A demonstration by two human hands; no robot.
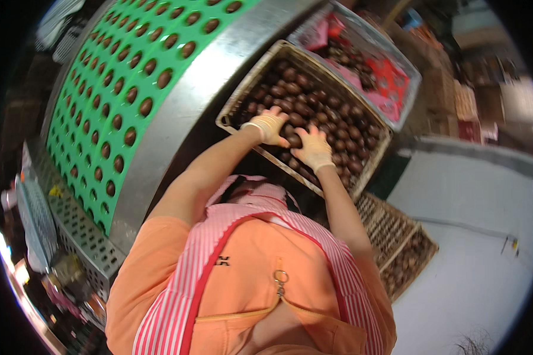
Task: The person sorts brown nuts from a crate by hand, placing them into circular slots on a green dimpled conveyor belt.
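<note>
Brown, round nuts fill a shallow wire-mesh tray just right of the frame's centre, and both gloved hands are down among them. In the head view the left hand lies on the heap at the tray's near-left part, its pale glove spread over the nuts with fingers curled down into them; whether they are closed on any nut cannot be told. The right hand sits just beside it, a little lower in the frame, fingers spread and pressed onto the nuts — again no clear grasp shows. The two hands nearly touch.

Upper left of the frame holds a green perforated conveyor, a dark nut resting in many of its holes, edged by a grey metal rail. Behind the tray, at upper right, a second tray holds red packaging. At lower right, a further mesh tray of nuts lies on the pale floor. An orange shirt and striped pink apron fill the bottom centre.
</note>
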